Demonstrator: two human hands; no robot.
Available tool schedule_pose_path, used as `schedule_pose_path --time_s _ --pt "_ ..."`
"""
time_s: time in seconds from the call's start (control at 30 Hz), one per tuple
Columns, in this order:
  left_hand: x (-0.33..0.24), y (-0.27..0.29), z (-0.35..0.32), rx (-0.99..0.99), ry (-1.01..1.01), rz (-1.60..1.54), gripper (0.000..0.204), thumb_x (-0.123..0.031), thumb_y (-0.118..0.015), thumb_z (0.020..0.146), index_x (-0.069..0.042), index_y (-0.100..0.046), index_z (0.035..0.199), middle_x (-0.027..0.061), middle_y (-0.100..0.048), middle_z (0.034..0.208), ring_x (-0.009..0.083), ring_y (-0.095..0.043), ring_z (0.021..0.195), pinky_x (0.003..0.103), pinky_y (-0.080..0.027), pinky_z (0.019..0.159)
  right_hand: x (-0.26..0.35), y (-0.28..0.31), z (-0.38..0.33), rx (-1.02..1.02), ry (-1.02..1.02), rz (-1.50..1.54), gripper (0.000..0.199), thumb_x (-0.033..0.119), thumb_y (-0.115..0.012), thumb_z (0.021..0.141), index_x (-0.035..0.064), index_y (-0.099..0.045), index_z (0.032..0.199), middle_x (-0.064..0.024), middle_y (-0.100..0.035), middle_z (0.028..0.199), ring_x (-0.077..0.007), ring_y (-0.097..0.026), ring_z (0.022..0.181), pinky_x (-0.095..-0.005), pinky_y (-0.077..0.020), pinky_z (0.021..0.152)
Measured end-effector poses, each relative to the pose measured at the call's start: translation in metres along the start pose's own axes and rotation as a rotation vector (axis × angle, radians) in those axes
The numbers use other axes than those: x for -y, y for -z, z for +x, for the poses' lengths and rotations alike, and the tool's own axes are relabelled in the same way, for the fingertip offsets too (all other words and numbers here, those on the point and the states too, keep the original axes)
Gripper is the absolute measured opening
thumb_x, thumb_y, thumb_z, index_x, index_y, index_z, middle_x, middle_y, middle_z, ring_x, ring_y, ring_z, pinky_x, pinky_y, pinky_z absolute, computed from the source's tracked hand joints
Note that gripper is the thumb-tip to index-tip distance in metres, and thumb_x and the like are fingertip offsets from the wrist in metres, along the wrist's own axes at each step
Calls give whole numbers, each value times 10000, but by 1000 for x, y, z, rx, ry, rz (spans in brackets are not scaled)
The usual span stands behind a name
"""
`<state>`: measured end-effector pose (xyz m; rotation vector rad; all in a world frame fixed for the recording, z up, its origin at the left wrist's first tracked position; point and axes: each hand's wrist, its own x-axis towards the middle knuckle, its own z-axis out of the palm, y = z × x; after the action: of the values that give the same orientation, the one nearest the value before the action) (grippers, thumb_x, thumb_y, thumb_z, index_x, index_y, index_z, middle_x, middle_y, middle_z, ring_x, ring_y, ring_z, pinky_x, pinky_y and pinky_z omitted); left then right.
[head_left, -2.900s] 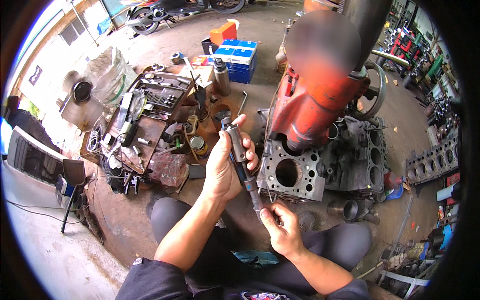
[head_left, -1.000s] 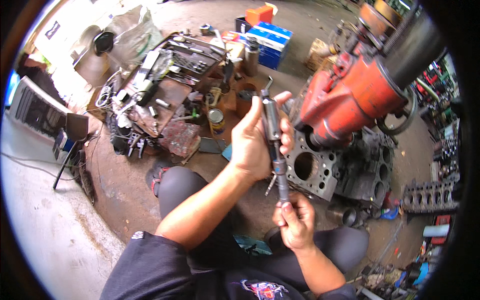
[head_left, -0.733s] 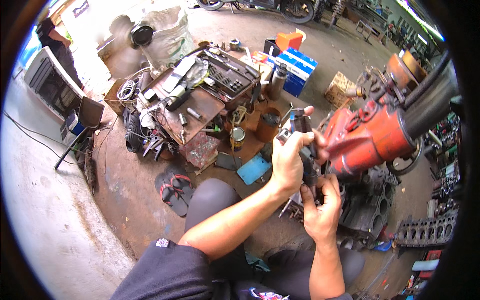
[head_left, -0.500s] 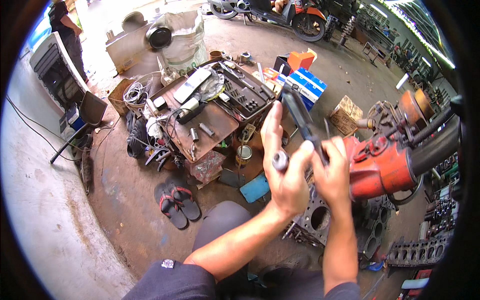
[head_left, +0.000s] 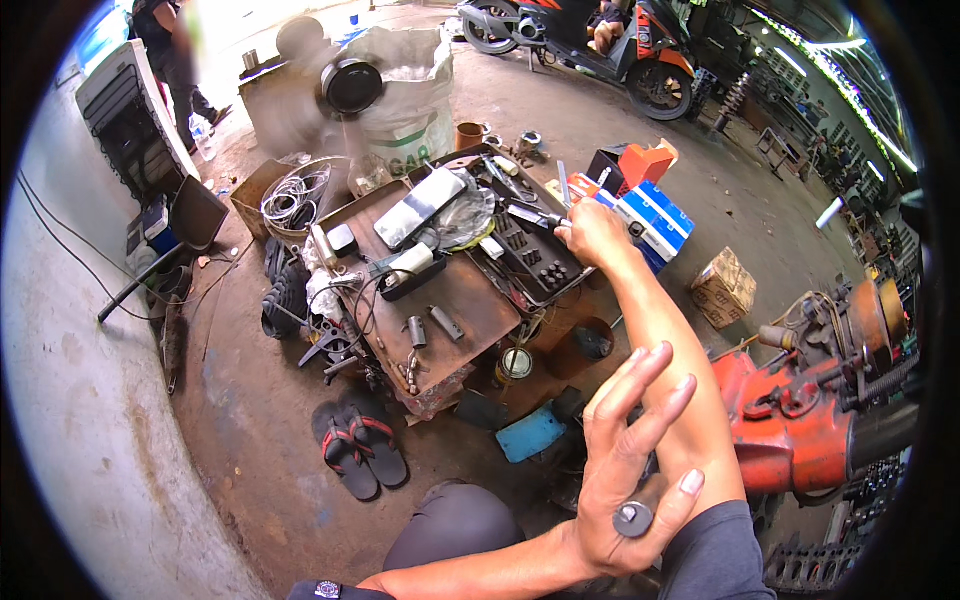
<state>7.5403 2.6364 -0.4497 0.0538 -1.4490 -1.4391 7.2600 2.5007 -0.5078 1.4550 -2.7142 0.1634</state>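
My left hand (head_left: 625,455) is near the lower middle, its fingers raised and spread. Between thumb and palm it holds a metal cylinder (head_left: 633,519), its round end facing up; the rest is mostly hidden. My right hand (head_left: 597,236) stretches far forward, over the right edge of the open metal tool tray (head_left: 548,292). Its fingers are closed around a slim dark-and-silver measuring tool (head_left: 540,216), partly covered by the hand. Small dark cylindrical bits (head_left: 548,276) stand in the tray beside it.
Blue-and-white boxes (head_left: 655,222) sit just beyond my right hand. The tray's lid (head_left: 470,345) carries a phone, a charger and two metal cylinders. An orange-red machine (head_left: 780,425) stands at right, a cardboard-like block (head_left: 724,288) behind it. Sandals (head_left: 360,448) lie on the floor.
My hands have come apart. The right one moved forward and left to the tray with the dark tool; the left came down and nearer with the metal cylinder. The view has shifted.
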Motion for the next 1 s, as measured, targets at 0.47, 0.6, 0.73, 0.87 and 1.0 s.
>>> schedule_pose_path --time_s 0.47,0.6,0.73,0.87,1.0 --pt "2 -3 2 15 -2 -156 556 -96 -638 839 74 -512 1354 282 -425 1455 406 -389 1372 487 -272 1143 93 -50 -28 -124 404 447 310 18 -605 682 49 -744 958 -219 -656 981 -398 -634 948 -440 -517 866" --pt "1 -6 4 52 45 -131 325 -61 -645 886 78 -591 1175 237 -610 1169 312 -607 1086 387 -516 897 105 -47 -81 -263 447 608 482 23 -643 606 53 -714 1082 -188 -667 1078 -384 -631 1026 -457 -502 928" --pt "-3 -9 6 202 288 184 250 -178 -652 976 -36 -539 804 19 -529 761 77 -426 640 239 -355 567 85 -33 -227 -562 259 1328 370 77 -680 768 54 -660 1136 -160 -630 1103 -321 -621 1017 -409 -491 896" --pt "-17 -19 -9 577 487 292 126 -77 -651 941 -21 -552 888 4 -528 765 59 -441 665 230 -370 557 72 2 -379 -405 -425 1143 402 44 -680 845 31 -595 1237 -160 -575 1210 -282 -602 1042 -400 -493 904" --pt "-34 -41 -45 1002 92 527 398 0 -645 847 23 -587 1240 230 -645 1060 303 -636 973 375 -483 894 43 49 -487 -747 -380 511 622 96 -751 797 11 -505 1362 -176 -541 1292 -357 -552 1131 -423 -451 988"
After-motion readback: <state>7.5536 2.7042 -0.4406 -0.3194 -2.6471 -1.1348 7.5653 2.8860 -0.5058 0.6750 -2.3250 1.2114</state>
